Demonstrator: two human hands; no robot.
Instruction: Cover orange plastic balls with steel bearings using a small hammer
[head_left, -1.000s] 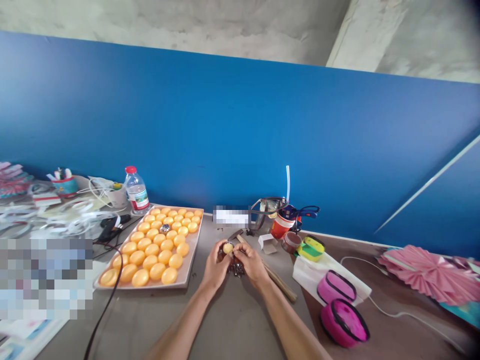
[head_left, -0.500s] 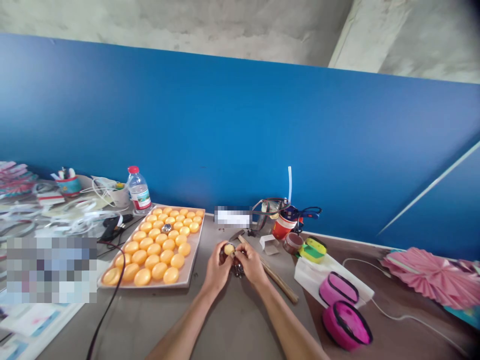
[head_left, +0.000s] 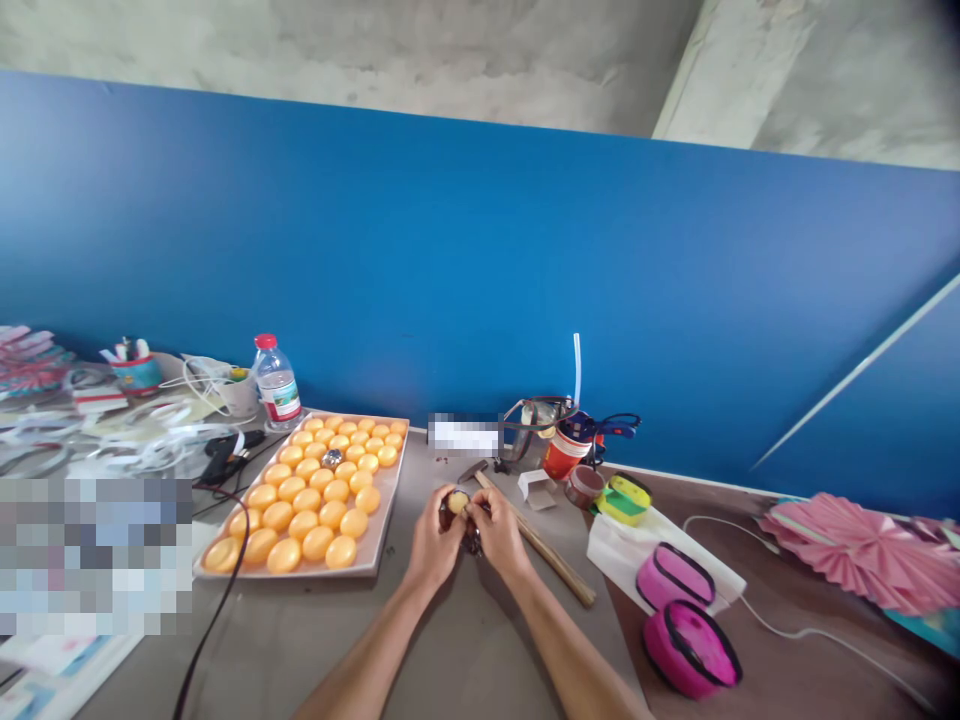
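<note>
My left hand [head_left: 435,540] is closed around a small yellowish ball [head_left: 457,502] that has dark, shiny material around its edge. Against the ball's right side, the fingers of my right hand [head_left: 501,530] are pinched together; whatever they grip is too small to make out. Below the fingertips, dark glittering bits [head_left: 472,542] show between the hands. A hammer [head_left: 556,560] with a wooden handle lies just beyond and to the right of my right hand. To the left is a shallow tray [head_left: 387,512] of orange balls [head_left: 318,543], with one silvery, mirrored ball [head_left: 332,458] among them.
A water bottle [head_left: 277,385] stands behind the tray. A black cable [head_left: 238,560] crosses the tray's left corner. At the back right are a red cup of tools [head_left: 564,455], a small jar [head_left: 584,487] and a white box [head_left: 537,488]. Pink cases [head_left: 690,650] sit farther right.
Both hands stay at nearly the same place around the ball. The right fingers have shifted slightly, and fewer of the dark bits show beneath them. The view has moved very little.
</note>
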